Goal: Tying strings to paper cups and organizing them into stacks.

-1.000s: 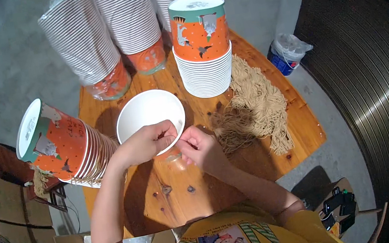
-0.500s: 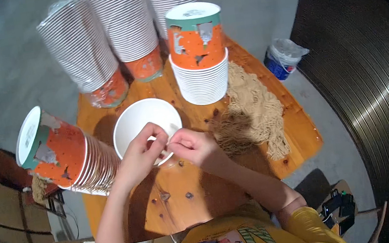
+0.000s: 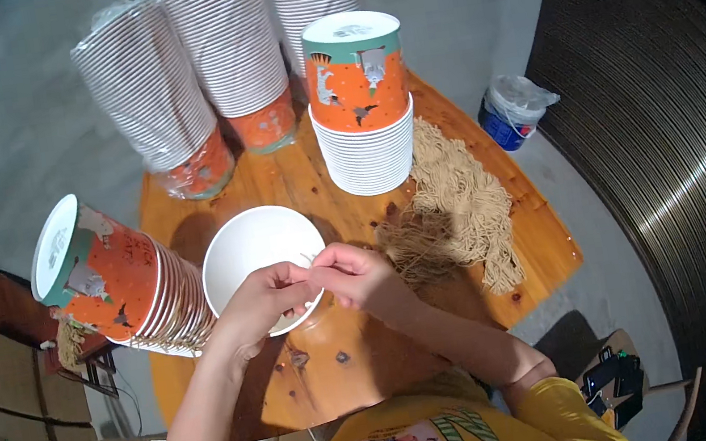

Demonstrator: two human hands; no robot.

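A white paper bucket [image 3: 251, 235] stands mouth up on the wooden table in front of me. At its near right rim my left hand [image 3: 270, 302] is closed, thumb and fingers pinched together. Close against it, the fingertips of my right hand [image 3: 359, 278] are pinched too. A thin pale cord seems to run between the fingertips, with a short end sticking up; most of it is hidden. Right of my right hand lies a heap of beige cords [image 3: 459, 205].
An upside-down stack of orange and green paper buckets [image 3: 358, 84] stands behind the cords. Another stack [image 3: 122, 280] leans at the left, cords hanging along its rims. Wrapped bucket stacks [image 3: 150, 95] line the table's far edge. A blue and white pail [image 3: 514, 112] sits on the floor.
The open bucket has shifted toward me and slightly left. Both hands have moved slightly down with it, and their fingertips have come closer together at the rim.
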